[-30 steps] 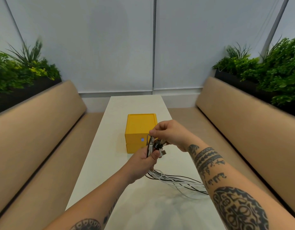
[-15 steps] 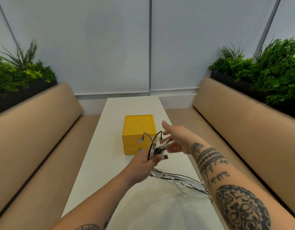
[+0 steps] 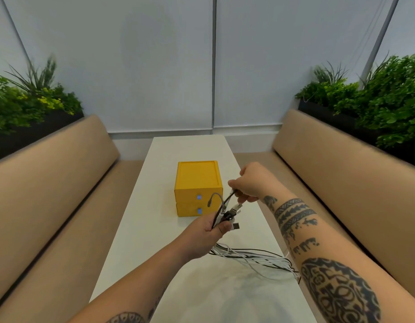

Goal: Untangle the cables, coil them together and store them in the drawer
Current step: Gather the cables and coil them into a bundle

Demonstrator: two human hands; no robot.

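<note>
Left planter: green leafy plants (image 3: 27, 106) in a dark trough, behind the left backrest.
Left bench: tan padded bench (image 3: 50, 171) running along the table's left side.
Table: long white rectangular tabletop (image 3: 136, 229), between the two benches.
Drawer unit: small yellow plastic box with two stacked drawers (image 3: 197, 180), standing mid-table; both drawers pushed in, each with a small blue square on its front.
Left hand (image 3: 206, 236): raised in front of the drawer unit, fingers curled round the bundle, thumb laid over it; fist closed on the strands.
Cables: bundle of thin white and black cables (image 3: 248, 257). Plug ends stick up out of the left fist; one grey end arcs up across the drawer fronts. The loose lengths run from under the left hand rightward over the table and pass behind the right forearm.
Right hand (image 3: 250, 183): just above and right of the left, fingertips pinching one dark cable end, remaining fingers curled in.
Right bench: matching tan padded bench (image 3: 341, 183).
Right planter: dense green plants (image 3: 388, 101) in a dark trough.
</note>
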